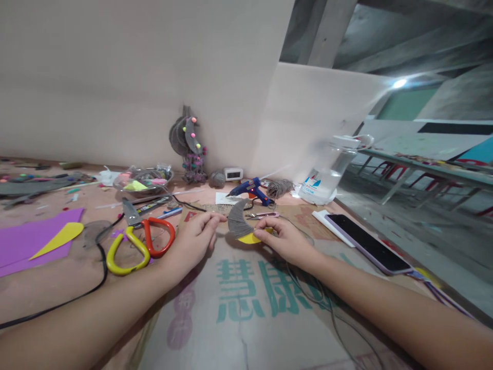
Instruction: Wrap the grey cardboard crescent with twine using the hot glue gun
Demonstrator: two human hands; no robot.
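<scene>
A crescent shape (239, 222) is wrapped in grey yarn over most of its length, with a bare yellow tip (250, 238) at its lower right. My right hand (283, 237) pinches that yellow end between thumb and fingers. Just left of the crescent is my left hand (198, 234), fingers stretched toward it and slightly bent, with a small gap between. Its thumb is mostly hidden. Loose grey yarn (334, 313) trails below my right forearm across the printed cardboard (208, 334).
Scissors (133, 241) with yellow and red handles lie beside my left wrist. Behind the crescent are a blue glue gun (252, 190), a yarn bundle (280, 188) and a decorated hanging piece (188, 141). At right stand a water jug (325, 172) and a phone (367, 241). Purple sheets (34, 239) lie left.
</scene>
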